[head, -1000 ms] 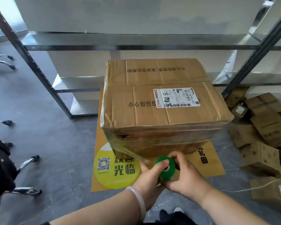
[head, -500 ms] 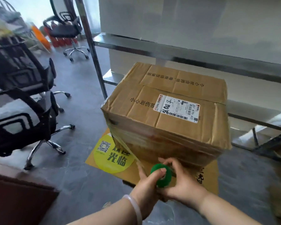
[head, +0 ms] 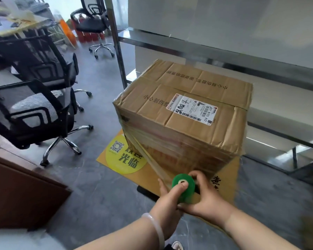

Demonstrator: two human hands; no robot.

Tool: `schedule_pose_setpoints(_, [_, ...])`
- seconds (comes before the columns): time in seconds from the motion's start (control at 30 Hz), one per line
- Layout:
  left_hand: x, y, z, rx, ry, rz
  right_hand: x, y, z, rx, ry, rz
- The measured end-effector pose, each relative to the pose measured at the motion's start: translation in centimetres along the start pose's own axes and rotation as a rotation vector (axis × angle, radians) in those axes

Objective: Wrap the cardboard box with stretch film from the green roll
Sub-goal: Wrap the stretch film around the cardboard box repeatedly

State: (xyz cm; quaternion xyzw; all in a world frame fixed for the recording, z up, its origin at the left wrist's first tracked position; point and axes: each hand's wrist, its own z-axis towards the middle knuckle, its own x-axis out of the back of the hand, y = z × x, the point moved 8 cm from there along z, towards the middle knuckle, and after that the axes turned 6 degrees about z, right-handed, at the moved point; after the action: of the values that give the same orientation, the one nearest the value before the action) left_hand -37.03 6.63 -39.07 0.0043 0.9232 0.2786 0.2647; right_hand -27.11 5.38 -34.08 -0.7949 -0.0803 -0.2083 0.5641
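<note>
A large cardboard box (head: 184, 116) with a white shipping label stands on a yellow floor mat (head: 126, 159). Clear stretch film covers its near side, and a taut strip (head: 148, 157) runs from its near-left corner down to the green roll (head: 183, 187). Both hands hold that roll just in front of the box's lower near edge. My left hand (head: 167, 199) has its thumb on the roll's core end. From the right side, my right hand (head: 208, 197) grips the same roll. A pale bangle sits on the left wrist.
Black mesh office chairs (head: 36, 112) stand on the grey floor to the left. A brown wooden cabinet edge (head: 25, 188) is at the near left. Metal shelving (head: 116, 42) with white panels rises directly behind and to the right of the box.
My view has swung around the box toward its left corner. Both hands have carried the green roll along, pulling film off the near-left corner. The loose boxes on the right have left view.
</note>
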Motion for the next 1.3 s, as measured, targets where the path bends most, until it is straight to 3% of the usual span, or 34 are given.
schedule_pose_setpoints(0.17, [-1.4, -0.3, -0.3, 0.001, -0.086, 0.039, 1.2, -1.0, -1.2, 0.065, -0.017, 0.035])
schedule_pose_setpoints(0.3, [-1.5, -0.5, -0.3, -0.013, -0.063, 0.112, 1.7, -0.9, -1.6, 0.026, -0.019, 0.023])
schedule_pose_setpoints(0.47, [-1.9, -0.8, 0.0, -0.041, -0.006, 0.153, 2.5, -0.2, -1.8, -0.033, -0.166, 0.225])
schedule_pose_setpoints(0.57, [-2.3, -1.8, 0.5, -0.087, 0.038, 0.173, 3.6, 0.3, -1.6, -0.020, -0.265, 0.208])
schedule_pose_setpoints(0.77, [-5.9, -4.6, 0.3, -0.194, 0.229, -0.043, 7.4, 2.0, -1.7, -0.026, -0.424, 0.136])
schedule_pose_setpoints(0.93, [-9.2, -6.5, 1.0, -0.249, 0.298, -0.181, 10.2, 4.2, -1.4, -0.002, -0.512, 0.114])
schedule_pose_setpoints(1.3, [-13.2, -8.5, 3.5, -0.263, 0.276, -0.240, 13.8, 6.2, -0.7, 0.105, -0.507, 0.024])
